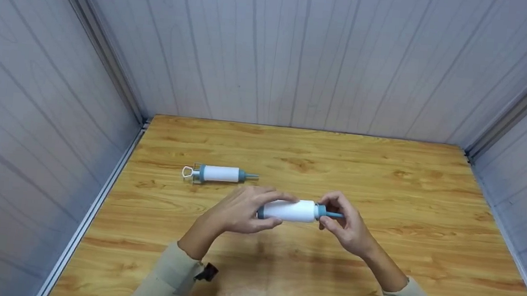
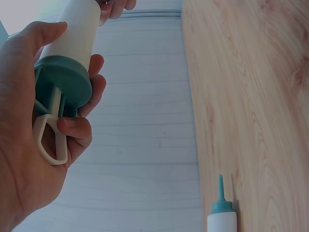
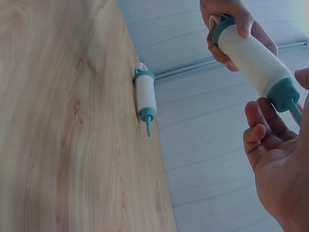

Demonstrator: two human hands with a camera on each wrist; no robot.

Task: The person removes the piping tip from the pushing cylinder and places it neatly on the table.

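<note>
Seen from the head, a person's left hand (image 1: 247, 212) grips the white barrel of a syringe (image 1: 298, 210) near the centre of the frame, thumb below and fingers above, as the right hand (image 1: 350, 229) pinches the teal cap (image 1: 319, 211) at its nozzle end. A second syringe (image 1: 221, 173) lies on the wooden worktop (image 1: 291, 155), up and left of the hands, its tip toward the right. Pale sleeves (image 1: 169, 274) with dark fittings (image 1: 206, 272) at the cuffs enter from the bottom edge, before a panelled wall (image 1: 273, 47). From the left wrist, the left hand occupies the left of the frame, its fingers curled around the syringe beside the teal collar (image 2: 72, 79), a fingertip at the white loop handle (image 2: 61, 147); fingertips of the right hand show at the top edge, and the second syringe's front end at the bottom right. From the right wrist, the syringe slants across the upper right, the right hand's bent fingers touching the cap from below, while the second syringe rests on the worktop at upper centre.
</note>
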